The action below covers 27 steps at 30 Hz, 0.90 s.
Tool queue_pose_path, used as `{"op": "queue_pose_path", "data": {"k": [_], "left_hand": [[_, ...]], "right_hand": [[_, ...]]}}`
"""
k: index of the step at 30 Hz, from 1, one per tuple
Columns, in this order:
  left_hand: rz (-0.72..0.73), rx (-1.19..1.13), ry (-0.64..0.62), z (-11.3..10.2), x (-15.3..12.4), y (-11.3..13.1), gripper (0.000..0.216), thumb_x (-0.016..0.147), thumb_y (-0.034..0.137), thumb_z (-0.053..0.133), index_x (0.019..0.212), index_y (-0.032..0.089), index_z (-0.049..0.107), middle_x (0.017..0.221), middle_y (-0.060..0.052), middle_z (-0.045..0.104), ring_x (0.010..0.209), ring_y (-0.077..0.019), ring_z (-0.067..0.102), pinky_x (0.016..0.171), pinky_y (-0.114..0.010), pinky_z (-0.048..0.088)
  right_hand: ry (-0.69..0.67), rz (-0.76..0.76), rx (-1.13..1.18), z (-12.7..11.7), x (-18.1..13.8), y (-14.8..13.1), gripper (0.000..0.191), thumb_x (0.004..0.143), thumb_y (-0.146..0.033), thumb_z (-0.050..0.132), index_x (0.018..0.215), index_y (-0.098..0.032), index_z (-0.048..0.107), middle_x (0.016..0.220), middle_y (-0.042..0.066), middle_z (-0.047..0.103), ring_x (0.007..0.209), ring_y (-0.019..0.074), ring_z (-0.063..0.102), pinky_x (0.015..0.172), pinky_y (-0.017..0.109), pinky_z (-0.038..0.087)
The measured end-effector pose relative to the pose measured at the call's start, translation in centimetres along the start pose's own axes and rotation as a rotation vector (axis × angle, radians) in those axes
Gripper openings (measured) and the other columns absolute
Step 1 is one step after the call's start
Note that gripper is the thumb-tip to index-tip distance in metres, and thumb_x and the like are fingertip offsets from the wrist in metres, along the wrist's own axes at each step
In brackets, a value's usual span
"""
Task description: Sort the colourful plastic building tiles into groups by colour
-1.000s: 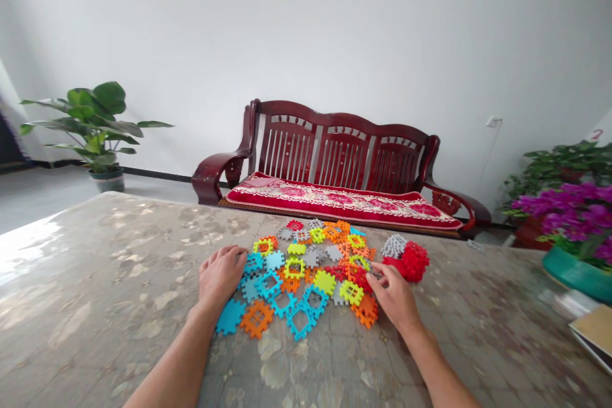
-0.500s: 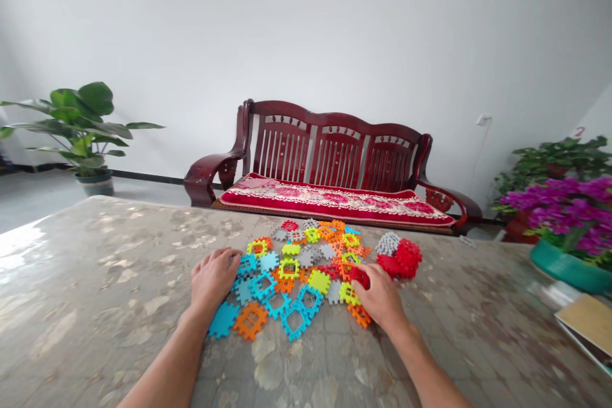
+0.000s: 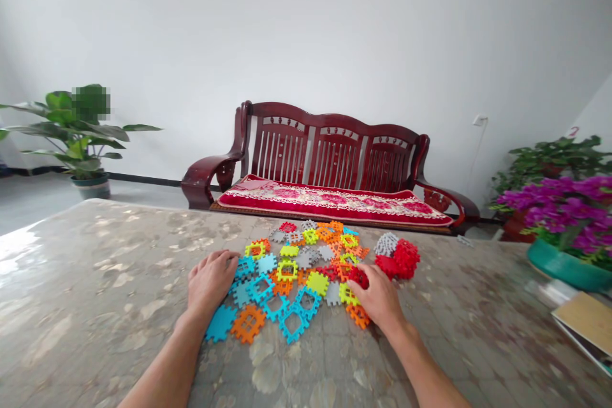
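Interlocking plastic toy pieces in blue, orange, lime, grey and red lie loosely spread on the table in front of me. My left hand (image 3: 213, 277) lies palm down at the left edge of the spread, fingers stretched out beside a blue frame piece (image 3: 245, 266). At the right edge rests my right hand (image 3: 377, 295), thumb and index finger apart. A red piece (image 3: 358, 277) shows between them, partly hidden by the fingers; no firm grip on it is visible. Near my left wrist lie a solid blue piece (image 3: 221, 324) and an orange window piece (image 3: 248, 324).
Beyond my right hand are a red spiky cluster (image 3: 407, 259) and a grey piece group (image 3: 386, 243). A teal flower pot (image 3: 567, 268) and a book (image 3: 586, 319) sit at the right. The patterned tabletop (image 3: 119, 280) meets a wooden sofa (image 3: 329, 146) behind.
The whole view has shifted very slightly. Both hands and the toy pieces keep the same places relative to each other.
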<state>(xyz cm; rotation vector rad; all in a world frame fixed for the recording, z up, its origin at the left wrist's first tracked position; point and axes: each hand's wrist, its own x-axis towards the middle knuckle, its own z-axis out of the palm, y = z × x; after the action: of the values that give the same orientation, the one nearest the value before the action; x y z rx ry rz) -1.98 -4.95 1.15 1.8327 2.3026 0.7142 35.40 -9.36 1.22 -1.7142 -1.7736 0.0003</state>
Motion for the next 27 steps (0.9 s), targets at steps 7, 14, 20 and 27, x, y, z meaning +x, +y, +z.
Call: {"op": "queue_pose_path", "data": {"k": [7,14,20,27], "left_hand": [[-0.008,0.013,-0.024,-0.3,-0.2,0.3,0.045,0.092,0.042,0.031,0.109,0.032,0.071,0.135,-0.002,0.062,0.123,-0.0283,0.052,0.104,-0.045,0.033],[-0.010,0.008,-0.020,-0.3,-0.1,0.2,0.045,0.092,0.043,0.031,0.108,0.033,0.071,0.134,-0.002,0.062,0.124,-0.0279,0.052,0.104,-0.045,0.033],[-0.004,-0.001,-0.001,0.1,0.0,-0.1,0.043,0.091,0.042,0.033,0.107,0.032,0.072,0.133,-0.003,0.063,0.123,-0.0277,0.052,0.104,-0.045,0.032],[-0.008,-0.007,0.006,-0.1,-0.1,0.1,0.043,0.091,0.042,0.033,0.107,0.032,0.072,0.133,-0.003,0.063,0.123,-0.0283,0.053,0.104,-0.045,0.033]], "right_hand": [[0.012,0.011,0.067,0.0,0.2,0.3,0.033,0.076,-0.031,0.060,0.106,-0.022,0.070,0.106,0.009,0.072,0.098,0.0249,0.067,0.091,0.038,0.051],[0.085,0.002,0.058,-0.2,0.4,0.8,0.036,0.080,-0.039,0.059,0.110,-0.022,0.068,0.107,0.008,0.072,0.095,0.0234,0.067,0.090,0.038,0.052],[-0.010,-0.051,0.131,-0.8,0.3,1.0,0.035,0.079,-0.035,0.059,0.112,-0.025,0.066,0.113,0.006,0.070,0.101,0.0234,0.066,0.094,0.039,0.051],[-0.197,-0.222,0.184,-1.8,0.0,-0.3,0.038,0.074,-0.018,0.057,0.110,-0.022,0.067,0.118,0.007,0.069,0.112,0.0226,0.062,0.102,0.039,0.045]]}}
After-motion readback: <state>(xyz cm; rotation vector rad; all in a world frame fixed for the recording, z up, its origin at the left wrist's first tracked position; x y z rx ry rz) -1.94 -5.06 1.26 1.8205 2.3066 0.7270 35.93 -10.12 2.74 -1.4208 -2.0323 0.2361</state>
